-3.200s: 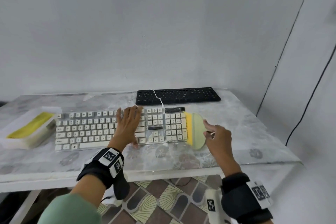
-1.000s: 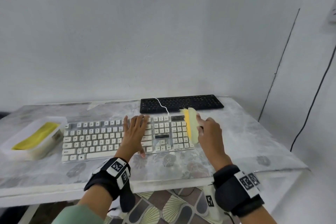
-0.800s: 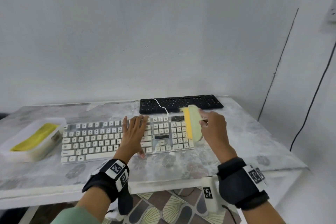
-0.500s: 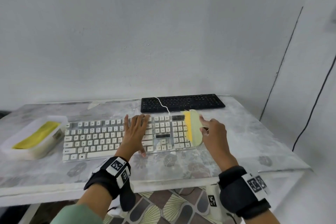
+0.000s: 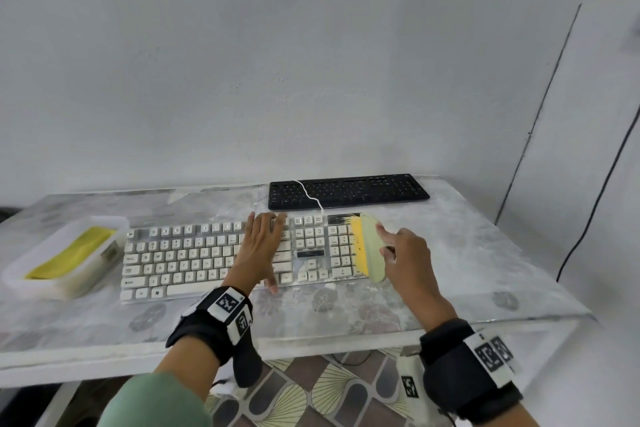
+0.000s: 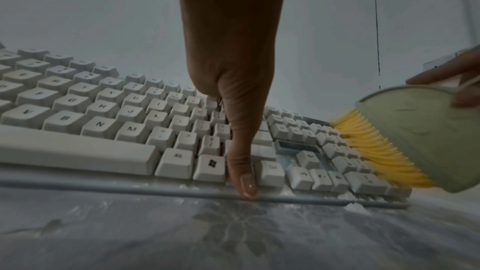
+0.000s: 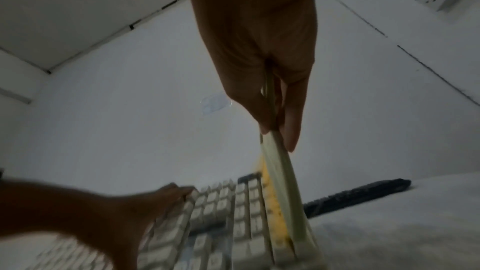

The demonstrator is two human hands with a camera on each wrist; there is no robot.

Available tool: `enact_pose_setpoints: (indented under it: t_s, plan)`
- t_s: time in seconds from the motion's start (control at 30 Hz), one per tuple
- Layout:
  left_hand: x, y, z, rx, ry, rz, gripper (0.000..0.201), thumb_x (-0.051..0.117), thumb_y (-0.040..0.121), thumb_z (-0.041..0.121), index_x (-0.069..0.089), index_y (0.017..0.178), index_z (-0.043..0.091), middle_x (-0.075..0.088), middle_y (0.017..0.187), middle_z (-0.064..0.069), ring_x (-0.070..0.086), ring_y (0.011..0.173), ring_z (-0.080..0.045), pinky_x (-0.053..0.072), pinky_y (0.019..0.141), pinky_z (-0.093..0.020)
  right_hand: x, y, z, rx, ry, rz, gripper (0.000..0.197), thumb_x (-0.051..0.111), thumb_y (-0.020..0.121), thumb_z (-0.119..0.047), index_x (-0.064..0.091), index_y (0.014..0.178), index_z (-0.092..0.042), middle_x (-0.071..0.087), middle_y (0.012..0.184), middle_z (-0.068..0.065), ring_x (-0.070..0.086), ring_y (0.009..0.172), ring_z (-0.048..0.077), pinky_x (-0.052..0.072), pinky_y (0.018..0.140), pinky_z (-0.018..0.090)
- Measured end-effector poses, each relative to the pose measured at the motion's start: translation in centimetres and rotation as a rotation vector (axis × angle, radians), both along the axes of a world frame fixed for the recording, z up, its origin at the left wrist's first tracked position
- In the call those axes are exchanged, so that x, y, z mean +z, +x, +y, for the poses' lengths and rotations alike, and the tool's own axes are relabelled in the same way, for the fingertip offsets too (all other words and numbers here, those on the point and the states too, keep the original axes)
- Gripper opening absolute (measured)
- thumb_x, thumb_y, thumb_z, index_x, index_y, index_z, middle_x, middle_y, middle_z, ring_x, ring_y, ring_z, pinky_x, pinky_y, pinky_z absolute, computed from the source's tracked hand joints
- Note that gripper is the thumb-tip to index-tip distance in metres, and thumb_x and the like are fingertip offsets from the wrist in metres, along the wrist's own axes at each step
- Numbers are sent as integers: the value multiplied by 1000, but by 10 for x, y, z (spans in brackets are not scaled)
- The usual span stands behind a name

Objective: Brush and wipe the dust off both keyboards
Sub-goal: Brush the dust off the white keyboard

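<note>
White keyboard lies under flat left hand; right hand grips brush.

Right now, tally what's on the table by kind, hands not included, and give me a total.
Keyboards: 2, white keyboard and black keyboard
Brushes: 1, brush
Trays: 1, white tray
Yellow cloths: 1, yellow cloth in that tray
Total: 5

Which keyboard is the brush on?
The white keyboard, nearer the person: the brush sits at its right end, held by the right hand. The black keyboard behind is untouched.
</note>
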State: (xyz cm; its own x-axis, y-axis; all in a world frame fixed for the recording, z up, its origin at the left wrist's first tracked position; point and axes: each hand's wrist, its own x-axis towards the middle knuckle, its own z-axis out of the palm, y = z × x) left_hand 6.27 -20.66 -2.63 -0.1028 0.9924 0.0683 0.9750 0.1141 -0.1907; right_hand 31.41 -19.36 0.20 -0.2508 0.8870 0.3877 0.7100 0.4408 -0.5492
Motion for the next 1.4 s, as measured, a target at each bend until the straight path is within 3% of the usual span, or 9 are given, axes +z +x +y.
enact_pose_setpoints:
  t_s: [0.1,0.2,0.43,0.6,0.83,1.03,1.1,1.3,1.4]
  plan:
    - [2,3,-2,42,-12,52,141,83,53,57,-7,149,6,20,145,-13,18,138,-29,-18,107,-49,14,0,3,-27,23,72,48,55,90,1,45,135,-13,49,84,1,50,72,13,36,67,14]
    - [3,5,-3,63,-19,88,144,81,53,60,-14,148,6,20,146,-13,19,138,-30,-18,106,-54,12,-3,-3,-41,63,65,50,52,91,1,41,138,-13,46,84,2,46,72,13,34,68,15]
    - [3,7,-4,71,-20,138,141,80,55,61,-9,149,5,19,145,-13,18,137,-30,-19,106,-52,-8,4,-16,-21,-38,-66,49,51,93,-4,39,139,-14,44,87,2,44,73,12,32,53,10]
    - [1,10,-5,95,11,125,137,82,57,56,-11,146,8,19,145,-12,19,137,-28,-18,106,-51,11,7,-5,-37,55,155,49,57,87,4,47,133,-9,51,86,4,50,73,12,39,73,14]
    - [2,11,-4,99,6,103,138,83,57,54,-7,150,8,17,146,-13,16,139,-30,-16,109,-53,-24,1,-25,-2,26,77,52,54,89,2,40,138,-10,42,83,0,37,58,1,32,55,5]
    - [-1,12,-5,119,17,150,140,83,57,55,-17,142,7,18,145,-12,20,137,-30,-12,110,-55,7,7,-11,-38,40,148,50,56,88,4,45,134,-10,49,87,4,51,76,13,43,78,15]
    - [-1,12,-5,118,16,150,140,83,57,55,-15,144,7,18,145,-13,20,137,-30,-12,110,-55,10,4,-9,-43,104,206,50,55,87,5,45,134,-9,47,83,4,51,72,15,43,74,17]
    - [0,10,-2,103,12,97,138,84,56,53,-8,149,8,18,145,-12,18,138,-29,-15,108,-54,-23,-2,-21,-17,23,53,52,52,91,1,37,140,-12,41,84,2,36,58,4,32,55,7]
    - [0,10,-3,101,1,89,137,84,57,52,-7,149,8,17,146,-12,17,139,-30,-12,111,-54,-14,2,-19,-29,-29,51,52,52,91,0,37,139,-13,44,87,1,43,69,8,41,71,11]
